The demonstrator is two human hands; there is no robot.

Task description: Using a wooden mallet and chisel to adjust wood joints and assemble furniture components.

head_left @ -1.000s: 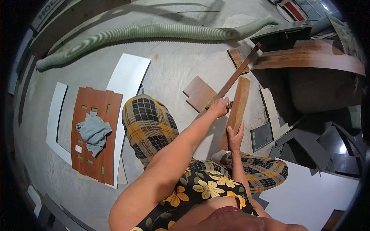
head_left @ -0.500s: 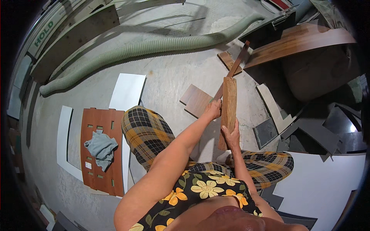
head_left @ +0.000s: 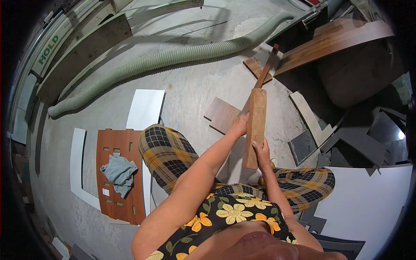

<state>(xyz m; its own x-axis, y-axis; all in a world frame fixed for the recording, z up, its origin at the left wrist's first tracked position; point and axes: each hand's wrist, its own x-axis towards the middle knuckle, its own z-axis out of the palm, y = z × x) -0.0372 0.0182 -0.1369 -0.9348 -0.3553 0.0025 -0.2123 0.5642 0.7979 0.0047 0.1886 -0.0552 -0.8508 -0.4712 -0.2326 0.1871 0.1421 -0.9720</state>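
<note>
In front of me a thick wooden block stands lengthwise, tilted slightly, its top end leaning over a long narrow brown wood strip. My right hand grips the block near its lower end, thumb against its side. My left hand is closed around the near end of the strip, right beside the block's left side; the block hides some of its fingers. Just left of that hand, a notched brown board lies on the floor. A short wood piece lies near the strip's far end.
A ribbed grey-green hose crosses the floor beyond. To my left lie a slotted reddish-brown panel with a grey cloth and white boards. On the right are a curved wood panel, dark offcuts and a white sheet.
The block has turned slightly in my right hand and its lower end has shifted a little left. Both hands keep their holds, and the whole view has shifted slightly.
</note>
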